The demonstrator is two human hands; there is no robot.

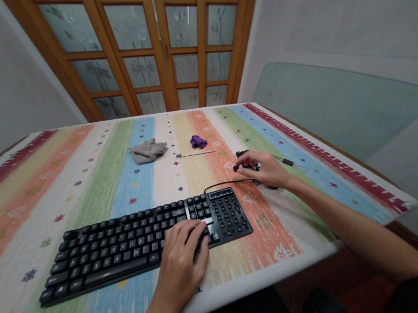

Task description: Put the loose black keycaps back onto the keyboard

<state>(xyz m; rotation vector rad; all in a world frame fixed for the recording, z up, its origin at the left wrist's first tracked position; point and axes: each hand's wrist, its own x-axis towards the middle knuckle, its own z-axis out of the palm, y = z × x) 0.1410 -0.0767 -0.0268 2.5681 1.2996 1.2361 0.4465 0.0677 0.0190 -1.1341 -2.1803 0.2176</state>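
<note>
A black keyboard [128, 248] lies slantwise on the striped tablecloth. Its number pad [230, 216] at the right end shows bare switch sockets without keycaps. My left hand [185, 255] rests on the keyboard near the arrow keys, fingers bent loosely and thumb apart, with nothing visible held. Farther right, my right hand [260, 167] is over a small pile of loose black keycaps [243, 153]. Its thumb and index finger close on a small black keycap [236, 168]; the other fingers hide part of the pile.
Behind the keyboard lie a crumpled grey cloth [148, 151], a small purple cloth [198, 141] and a thin toothbrush [195, 153]. A slim tool with a black end [287, 162] lies right of my right hand. The keyboard's cable [225, 182] runs toward that hand.
</note>
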